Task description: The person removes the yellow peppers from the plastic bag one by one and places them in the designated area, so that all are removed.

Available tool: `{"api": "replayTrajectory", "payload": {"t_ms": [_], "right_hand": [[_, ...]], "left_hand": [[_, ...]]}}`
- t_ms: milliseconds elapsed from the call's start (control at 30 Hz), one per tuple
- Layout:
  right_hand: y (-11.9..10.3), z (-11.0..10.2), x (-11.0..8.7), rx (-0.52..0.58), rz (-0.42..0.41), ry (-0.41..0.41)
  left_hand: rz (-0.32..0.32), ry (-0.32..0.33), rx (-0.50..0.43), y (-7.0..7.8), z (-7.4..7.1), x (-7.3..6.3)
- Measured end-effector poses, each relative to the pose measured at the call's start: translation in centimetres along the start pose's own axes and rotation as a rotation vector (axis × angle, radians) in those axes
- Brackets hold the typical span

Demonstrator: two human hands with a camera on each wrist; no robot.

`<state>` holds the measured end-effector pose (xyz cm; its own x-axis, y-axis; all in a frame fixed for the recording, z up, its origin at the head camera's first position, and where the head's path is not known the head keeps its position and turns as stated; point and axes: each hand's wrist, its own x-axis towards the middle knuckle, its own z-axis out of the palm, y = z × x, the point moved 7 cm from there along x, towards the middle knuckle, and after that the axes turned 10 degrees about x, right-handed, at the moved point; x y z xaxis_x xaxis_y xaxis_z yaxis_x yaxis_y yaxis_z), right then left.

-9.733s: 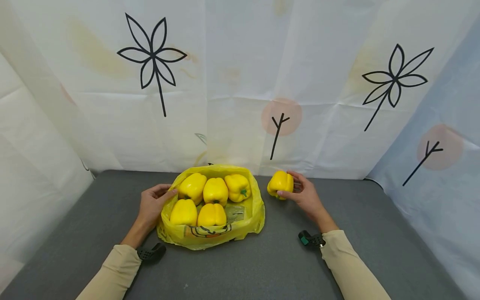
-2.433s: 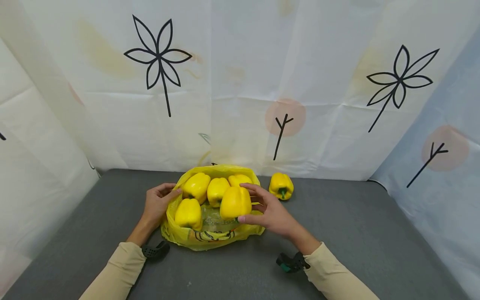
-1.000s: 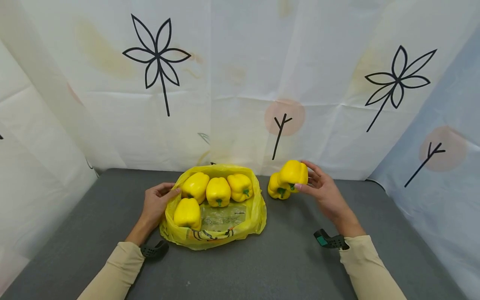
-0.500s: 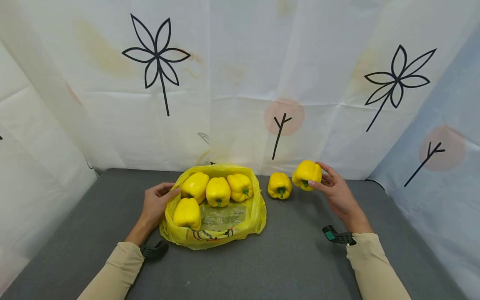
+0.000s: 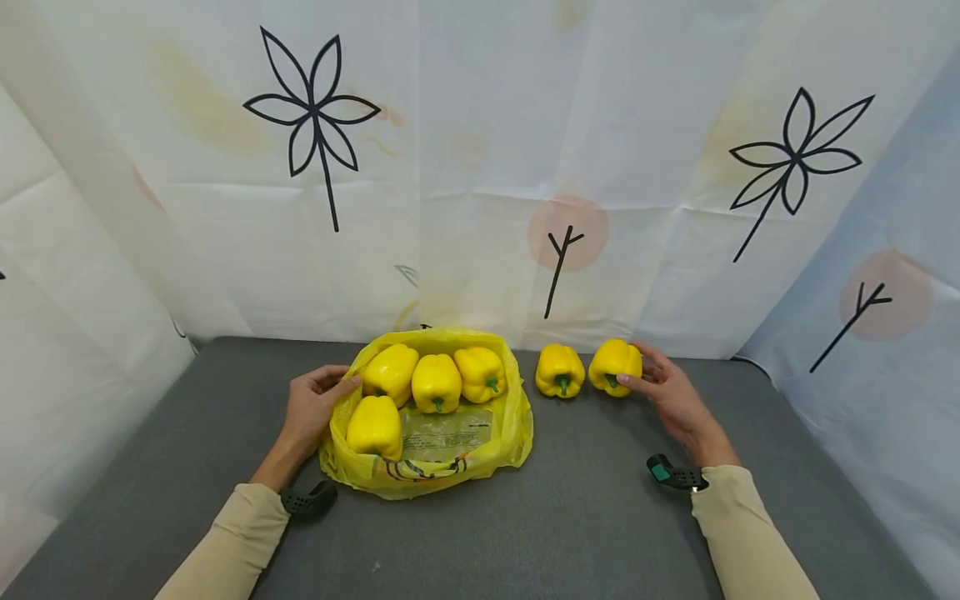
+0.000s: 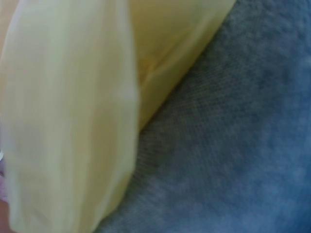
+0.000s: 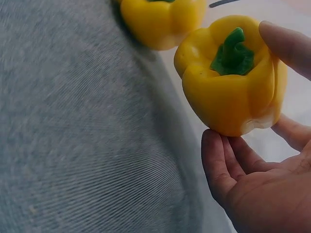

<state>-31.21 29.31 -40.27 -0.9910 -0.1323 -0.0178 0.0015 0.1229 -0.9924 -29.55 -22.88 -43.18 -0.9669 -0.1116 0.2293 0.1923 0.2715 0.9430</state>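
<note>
My left hand (image 5: 309, 410) holds the left rim of a yellow plastic bag (image 5: 517, 421), thumb at the rim. Inside the open bag lie several yellow bell peppers; one bell pepper (image 5: 374, 427) is nearest that hand. The bag's thin side (image 6: 73, 116) fills the left part of the left wrist view. At the right, my right hand (image 5: 675, 407) grips a yellow bell pepper (image 5: 615, 367) between thumb and fingers, low at the table. Its green stem (image 7: 234, 54) shows in the right wrist view, thumb on top and fingers below. Just left of it stands another bell pepper (image 5: 559, 371).
The dark grey table (image 5: 480, 542) runs back to a white cloth wall (image 5: 480, 275) with printed flowers, close behind the peppers. Cloth sides rise at left and right. A black wrist strap (image 5: 675, 473) hangs below the right wrist, another strap (image 5: 309, 500) below the left.
The right hand has let go of the first pepper, taken a second from the bag's front and carried it right past the first, then lowered it. The left hand stays at the rim.
</note>
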Motion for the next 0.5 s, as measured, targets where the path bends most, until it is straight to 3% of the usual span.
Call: {"api": "replayTrajectory", "payload": {"t_ms": [500], "right_hand": [[1.5, 0.5, 0.5, -0.005, 0.047, -0.037]], "left_hand": [[-0.010, -0.005, 0.003, 0.1, 0.1, 0.0]]}}
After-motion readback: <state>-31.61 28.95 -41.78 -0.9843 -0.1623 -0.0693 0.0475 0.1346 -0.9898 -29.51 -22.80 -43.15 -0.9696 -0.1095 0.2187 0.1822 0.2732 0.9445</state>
